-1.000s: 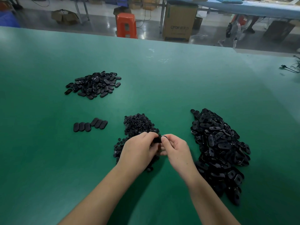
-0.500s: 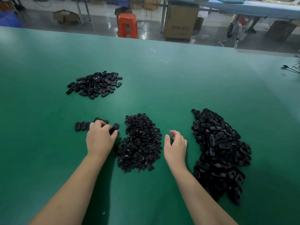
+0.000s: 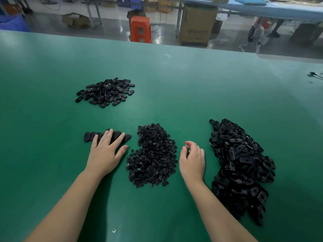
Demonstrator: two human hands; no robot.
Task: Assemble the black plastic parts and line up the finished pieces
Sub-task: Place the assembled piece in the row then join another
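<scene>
Three heaps of black plastic parts lie on the green table (image 3: pixel 201 88), with one short row of finished pieces (image 3: pixel 90 136) at centre left of the frame. Heap of oval pieces (image 3: pixel 105 92), upper left: well apart from both hands, untouched. Heap of small parts (image 3: pixel 152 156), centre: loose, between the two hands, touching neither. Heap of larger slotted parts (image 3: pixel 239 165), right of centre and running toward the lower right: just beside the right hand, no contact visible. Left hand (image 3: pixel 106 154): laid flat with fingers straight and spread, fingertips resting on the row of finished pieces and covering its middle; nothing is gripped. The row runs left to right, its pieces side by side and touching, with ends showing on either side of the fingers. Right hand (image 3: pixel 192 161): held in the gap between the central heap and the right-hand heap, fingers loosely curled, thumb apart from them, holding nothing. Both forearms enter from the lower edge of the frame. Small screw head (image 3: pixel 113 230) is set in the table surface near the lower edge. Beyond the far edge of the table, upper part of the frame: an orange stool (image 3: pixel 140 28), a cardboard box (image 3: pixel 196 27) on the floor, and a blue-topped bench (image 3: pixel 262 9) at upper right.
</scene>
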